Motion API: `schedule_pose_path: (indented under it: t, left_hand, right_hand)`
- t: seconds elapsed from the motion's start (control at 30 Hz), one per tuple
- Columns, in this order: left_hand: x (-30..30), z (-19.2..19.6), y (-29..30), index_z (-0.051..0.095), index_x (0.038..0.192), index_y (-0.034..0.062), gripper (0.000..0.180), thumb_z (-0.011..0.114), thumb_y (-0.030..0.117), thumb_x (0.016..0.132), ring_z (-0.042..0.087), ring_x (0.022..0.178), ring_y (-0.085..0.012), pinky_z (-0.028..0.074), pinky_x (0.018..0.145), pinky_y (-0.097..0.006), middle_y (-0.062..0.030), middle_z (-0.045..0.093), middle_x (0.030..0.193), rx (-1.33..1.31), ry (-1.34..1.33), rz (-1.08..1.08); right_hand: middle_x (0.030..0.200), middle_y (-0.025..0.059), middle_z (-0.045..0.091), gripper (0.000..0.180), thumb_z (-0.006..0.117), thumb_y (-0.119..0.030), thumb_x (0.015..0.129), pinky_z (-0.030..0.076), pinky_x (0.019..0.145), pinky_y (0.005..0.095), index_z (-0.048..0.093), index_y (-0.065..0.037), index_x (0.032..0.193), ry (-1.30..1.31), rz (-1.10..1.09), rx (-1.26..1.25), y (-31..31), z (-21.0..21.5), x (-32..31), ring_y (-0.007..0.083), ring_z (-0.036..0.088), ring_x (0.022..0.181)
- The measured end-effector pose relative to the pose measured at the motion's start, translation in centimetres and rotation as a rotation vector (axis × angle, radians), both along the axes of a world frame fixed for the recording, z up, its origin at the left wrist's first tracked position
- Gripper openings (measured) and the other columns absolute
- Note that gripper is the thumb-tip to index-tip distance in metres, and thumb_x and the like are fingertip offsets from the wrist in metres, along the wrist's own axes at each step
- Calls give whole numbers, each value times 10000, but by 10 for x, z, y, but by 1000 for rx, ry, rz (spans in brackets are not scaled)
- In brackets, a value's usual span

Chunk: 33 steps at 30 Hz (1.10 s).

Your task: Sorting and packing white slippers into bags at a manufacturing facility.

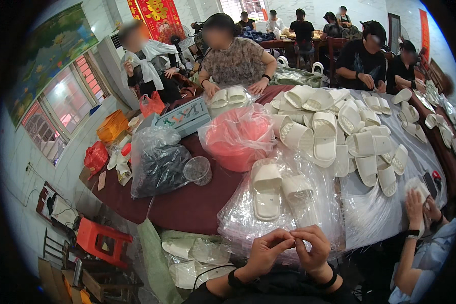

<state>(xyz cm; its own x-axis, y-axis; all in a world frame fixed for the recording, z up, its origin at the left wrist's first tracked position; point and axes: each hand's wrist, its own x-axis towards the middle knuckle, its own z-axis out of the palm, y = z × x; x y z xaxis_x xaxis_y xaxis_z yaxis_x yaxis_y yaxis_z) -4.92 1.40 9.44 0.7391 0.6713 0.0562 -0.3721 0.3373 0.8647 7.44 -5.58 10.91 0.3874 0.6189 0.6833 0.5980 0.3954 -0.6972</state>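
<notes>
My left hand (pixel 268 252) and my right hand (pixel 313 248) meet at the table's near edge, fingertips pinched together. Whatever lies between them is too small to make out. Just beyond them, a pair of white slippers (pixel 267 195) rests on a stack of clear plastic bags (pixel 238 215). A large heap of white slippers (pixel 323 134) covers the table behind and to the right. Below the table, left of my left forearm, bagged white slippers (pixel 190 273) lie in an open green sack (pixel 159 266).
Toward the left on the dark red tablecloth (pixel 187 215) are a clear tub (pixel 197 171), a bag of dark items (pixel 159 164), a grey crate (pixel 183 117) and a bagged pink basin (pixel 240 137). A red stool (pixel 101 240) stands lower left. Co-workers surround the table; one handles a slipper (pixel 421 195) at right.
</notes>
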Motion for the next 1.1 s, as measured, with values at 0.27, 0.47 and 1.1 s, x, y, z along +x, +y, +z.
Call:
schedule_pose_path:
  t: [0.27,0.47,1.1]
  left_hand:
    - [0,3,-7,610,911,-36,78,561,-47,851,562,855,-116,475,774,-241,-61,574,910,-2,-42,45]
    - [0,16,-12,608,898,-30,78,565,-57,840,562,827,-110,463,746,-229,-53,583,885,17,15,68]
    - [0,24,15,468,780,83,170,555,223,820,476,674,-146,359,632,-255,-29,477,730,-607,-413,-538]
  right_hand:
    - [835,119,650,180,639,57,697,485,632,315,626,-2,866,-32,-39,45,-1,-1,-7,256,619,719]
    - [822,116,630,150,626,40,717,473,601,326,593,-6,856,-226,-185,87,-5,-2,-9,258,600,692]
    - [961,110,537,100,576,-34,825,400,830,297,545,11,910,832,583,-25,-15,11,4,154,512,908]
